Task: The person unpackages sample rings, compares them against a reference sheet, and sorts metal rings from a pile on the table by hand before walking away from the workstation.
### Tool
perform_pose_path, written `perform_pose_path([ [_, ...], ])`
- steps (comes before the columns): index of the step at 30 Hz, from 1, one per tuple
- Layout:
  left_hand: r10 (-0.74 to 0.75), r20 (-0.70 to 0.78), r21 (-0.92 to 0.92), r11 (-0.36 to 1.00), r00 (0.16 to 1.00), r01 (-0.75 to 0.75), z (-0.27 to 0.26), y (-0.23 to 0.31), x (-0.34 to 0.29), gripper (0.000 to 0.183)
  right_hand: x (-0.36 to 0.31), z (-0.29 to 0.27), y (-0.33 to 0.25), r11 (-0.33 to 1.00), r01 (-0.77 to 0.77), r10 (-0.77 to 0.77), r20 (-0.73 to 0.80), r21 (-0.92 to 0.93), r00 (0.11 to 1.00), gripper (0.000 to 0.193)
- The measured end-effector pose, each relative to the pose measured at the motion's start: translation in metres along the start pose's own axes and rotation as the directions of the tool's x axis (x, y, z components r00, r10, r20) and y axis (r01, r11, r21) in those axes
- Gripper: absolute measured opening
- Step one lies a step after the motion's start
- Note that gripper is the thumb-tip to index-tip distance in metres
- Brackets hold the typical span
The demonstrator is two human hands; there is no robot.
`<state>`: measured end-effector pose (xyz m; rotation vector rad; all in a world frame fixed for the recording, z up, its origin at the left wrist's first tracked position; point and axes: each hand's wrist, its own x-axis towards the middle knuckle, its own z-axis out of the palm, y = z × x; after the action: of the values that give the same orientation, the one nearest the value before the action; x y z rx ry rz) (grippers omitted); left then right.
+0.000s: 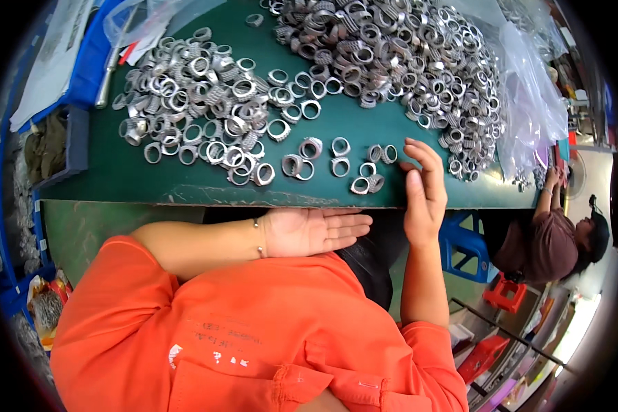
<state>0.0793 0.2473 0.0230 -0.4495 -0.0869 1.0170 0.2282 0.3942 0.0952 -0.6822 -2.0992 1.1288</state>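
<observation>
Palm up, with fingers stretched out flat, my left hand lies just under the table's front edge, and nothing rests on it. My right hand is raised at the edge, fingers loosely bent and apart, with nothing visible in it. Just left of its fingertips stand a few small silver-coloured metal rings. More loose rings sit in little groups along the front of the table. A spread pile of rings covers the left side, and a larger heap of rings fills the back right.
The green tabletop has a worn front edge. Clear plastic bags flank the big heap. At left are a grey bin and a metal rod. A blue stool and a seated co-worker are at right.
</observation>
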Motion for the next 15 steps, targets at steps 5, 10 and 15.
perform_pose_path([
  [5, -0.034, -0.012, -0.037, 0.999, 0.999, 0.034, 0.001, 0.001, 0.001, 0.051, -0.009, -0.009, 0.006, 0.996, 0.063, -0.059, 0.054, -0.065, 0.997, 0.022],
  [10, -0.029, 0.002, -0.035, 0.999, 1.000, 0.029, -0.001, 0.001, 0.001, 0.051, 0.001, 0.008, -0.013, 0.911, 0.283, -0.220, 0.227, -0.299, 0.949, 0.036],
  [15, 0.003, 0.030, 0.029, 1.000, 1.000, -0.004, -0.002, 0.001, 0.000, 0.052, 0.000, 0.005, -0.001, 0.889, 0.328, -0.235, 0.296, -0.319, 0.926, 0.039],
])
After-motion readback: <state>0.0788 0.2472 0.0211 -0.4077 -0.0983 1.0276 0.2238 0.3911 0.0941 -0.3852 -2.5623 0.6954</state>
